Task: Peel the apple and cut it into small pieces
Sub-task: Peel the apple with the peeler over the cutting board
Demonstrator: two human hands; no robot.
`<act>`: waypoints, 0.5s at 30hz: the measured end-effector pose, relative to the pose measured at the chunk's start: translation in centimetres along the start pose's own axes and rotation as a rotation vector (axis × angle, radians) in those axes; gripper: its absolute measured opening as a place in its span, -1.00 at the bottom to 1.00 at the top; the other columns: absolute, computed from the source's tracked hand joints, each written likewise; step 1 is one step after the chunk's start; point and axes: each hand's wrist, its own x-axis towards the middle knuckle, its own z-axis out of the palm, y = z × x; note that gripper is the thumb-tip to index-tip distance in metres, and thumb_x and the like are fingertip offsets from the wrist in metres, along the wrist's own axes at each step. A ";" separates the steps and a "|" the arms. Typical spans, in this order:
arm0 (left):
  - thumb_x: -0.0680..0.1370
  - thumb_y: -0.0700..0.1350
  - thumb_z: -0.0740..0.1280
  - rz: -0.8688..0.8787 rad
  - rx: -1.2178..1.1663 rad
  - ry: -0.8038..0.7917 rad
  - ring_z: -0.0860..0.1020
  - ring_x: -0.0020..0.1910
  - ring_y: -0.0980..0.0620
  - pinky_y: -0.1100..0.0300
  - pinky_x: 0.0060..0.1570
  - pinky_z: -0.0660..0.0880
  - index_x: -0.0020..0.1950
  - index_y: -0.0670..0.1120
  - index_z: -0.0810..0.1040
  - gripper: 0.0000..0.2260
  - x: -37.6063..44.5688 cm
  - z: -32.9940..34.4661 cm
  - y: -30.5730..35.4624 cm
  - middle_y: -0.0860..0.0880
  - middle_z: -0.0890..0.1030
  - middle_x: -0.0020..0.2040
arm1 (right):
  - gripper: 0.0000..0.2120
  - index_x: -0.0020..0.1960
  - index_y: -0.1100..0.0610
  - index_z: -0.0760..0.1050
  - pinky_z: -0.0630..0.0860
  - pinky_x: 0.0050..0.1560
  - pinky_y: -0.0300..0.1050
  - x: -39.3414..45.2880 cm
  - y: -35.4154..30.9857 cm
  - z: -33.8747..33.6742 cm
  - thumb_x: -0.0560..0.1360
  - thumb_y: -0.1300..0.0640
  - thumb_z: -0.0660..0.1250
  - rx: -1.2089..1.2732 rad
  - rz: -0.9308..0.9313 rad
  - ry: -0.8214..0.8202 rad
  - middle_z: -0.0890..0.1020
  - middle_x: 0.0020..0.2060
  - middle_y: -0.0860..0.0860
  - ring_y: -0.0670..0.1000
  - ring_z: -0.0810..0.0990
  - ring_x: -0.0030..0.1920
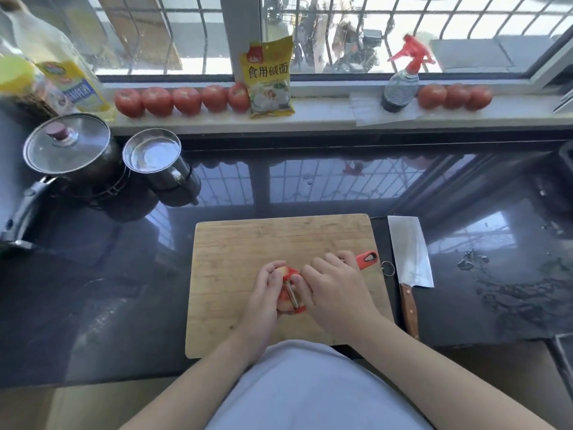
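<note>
Head view, looking down: we are holding the small red-and-pale round apple (286,293) over the near middle of the rectangular light wooden cutting board (248,243), just above or on it, we cannot tell which. Our left hand (267,288) is cupping the apple from the left, fingers curled round its far and left sides. Our right hand (333,293) is gripping the red plastic peeler with the metal blade (294,294), fingers wrapped over the handle, whose looped red end (367,259) is sticking out to the far right past the knuckles.

Key relation: the peeler's blade is lying on the apple's right face, its long axis running near-to-far, so we judge the stroke is running across the curve of the fruit toward the left palm. Pale flesh is showing near the blade, red skin above; peeling is partly along, as far as we can judge.

Wide steel cleaver with the brown wooden handle (409,252) is lying on the dark polished stone counter (124,274), just right of the board, blade far, handle near. Our right hand is the nearer one to it for the cutting step.
</note>
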 end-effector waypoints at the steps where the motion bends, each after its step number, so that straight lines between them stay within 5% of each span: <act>1: 0.65 0.17 0.17 0.010 0.023 0.017 0.64 -0.03 -0.01 -0.06 -0.06 0.57 0.29 0.08 0.51 -0.69 0.0 0.1 -0.1 -0.05 0.67 0.03 | -0.63 -0.34 0.07 0.43 0.39 -0.04 0.04 -0.1 0.0 0.0 0.62 0.01 0.20 -0.006 -0.004 -0.001 0.48 -0.40 -0.03 0.08 0.45 -0.29; 6: 0.75 0.01 0.08 0.022 0.095 0.078 0.61 -0.16 -0.02 0.06 -0.30 0.52 0.21 0.06 0.56 -0.74 -0.4 0.4 -0.2 0.00 0.68 -0.11 | -0.65 -0.30 0.08 0.44 0.42 -0.04 0.04 -0.8 0.3 0.3 0.63 0.01 0.21 0.026 -0.041 0.010 0.46 -0.37 -0.02 0.09 0.45 -0.28; 15: 0.75 0.00 0.09 -0.038 0.094 0.122 0.58 -0.15 -0.04 0.11 -0.33 0.45 0.17 0.05 0.60 -0.72 -0.7 -0.7 -0.1 -0.06 0.68 -0.05 | -0.63 -0.30 0.07 0.45 0.39 -0.07 0.02 -1.6 2.3 2.6 0.65 -0.01 0.18 0.024 0.006 -0.041 0.50 -0.35 -0.04 0.06 0.46 -0.25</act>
